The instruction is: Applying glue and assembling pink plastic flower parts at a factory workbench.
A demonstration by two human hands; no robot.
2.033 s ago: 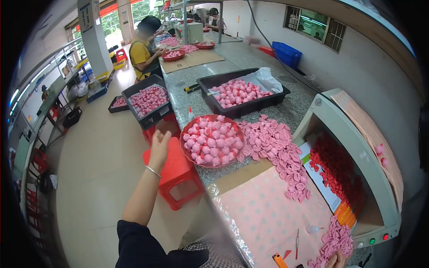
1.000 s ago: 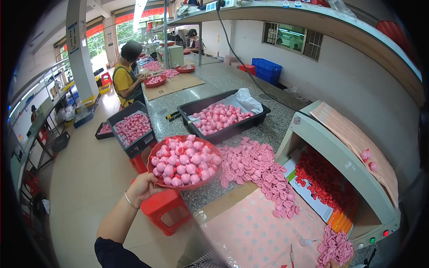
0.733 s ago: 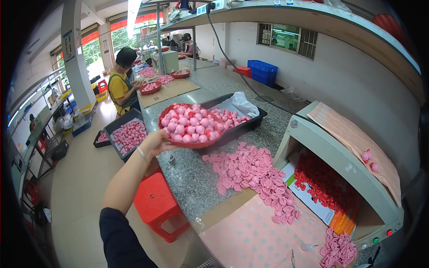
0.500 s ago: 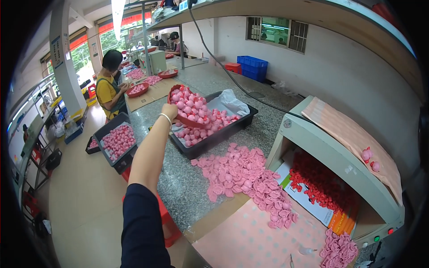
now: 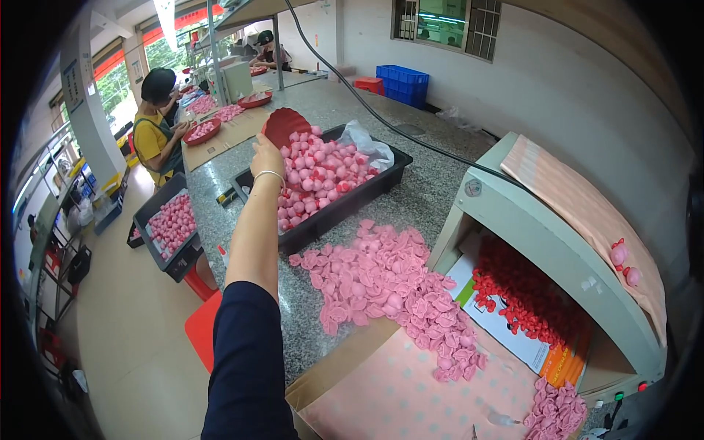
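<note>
My left hand point(image 5: 267, 158) reaches far forward and grips a round red basket point(image 5: 286, 123), tipped over above the black tray point(image 5: 381, 174). Pink rounded pieces point(image 5: 315, 176) lie heaped in that tray, some still falling from the basket. Nearer to me, a loose pile of pink flat pieces point(image 5: 381, 282) spreads over the grey speckled table point(image 5: 433, 198). My right hand is out of view.
A grey machine point(image 5: 550, 242) with red pieces point(image 5: 524, 293) inside stands at right. A pink dotted sheet point(image 5: 389, 396) on cardboard lies near me. A second black tray point(image 5: 169, 227) of pink pieces and a red stool point(image 5: 202, 330) stand left. A person in yellow point(image 5: 155, 132) works beyond.
My left hand lifted the red basket full of pink pieces from the table edge, carried it forward over the black tray and tipped it, so the pieces poured out.
</note>
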